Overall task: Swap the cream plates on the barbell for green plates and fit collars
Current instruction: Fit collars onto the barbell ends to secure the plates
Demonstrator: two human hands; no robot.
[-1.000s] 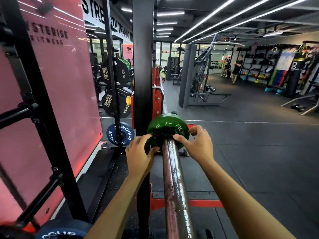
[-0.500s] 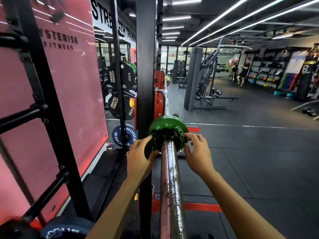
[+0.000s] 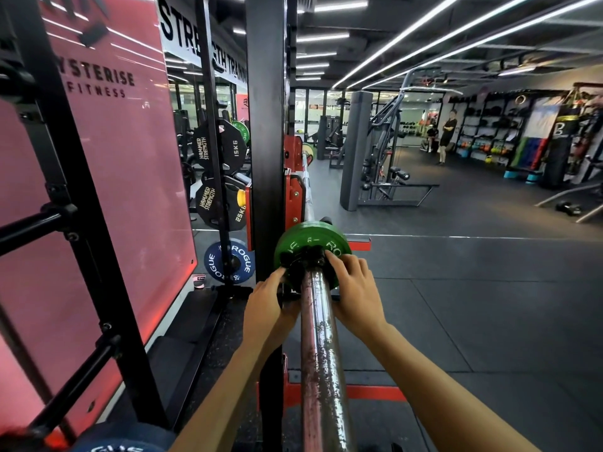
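Left hand (image 3: 266, 305) and right hand (image 3: 350, 288) each curl fingers round the black collar (image 3: 305, 261) on the bar (image 3: 318, 337) between them, likely seating it. Just beyond, touching the collar, sits the green plate (image 3: 310, 234). Collar lock state: cannot tell.

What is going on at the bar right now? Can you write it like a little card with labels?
place: gym, beside a black rack upright
bar: long steel barbell sleeve
plate: round green plate on the sleeve
collar: black collar against the green plate
left hand: fingers on the collar's left side
right hand: fingers on the collar's right side
nearby: round blue plate low by the rack
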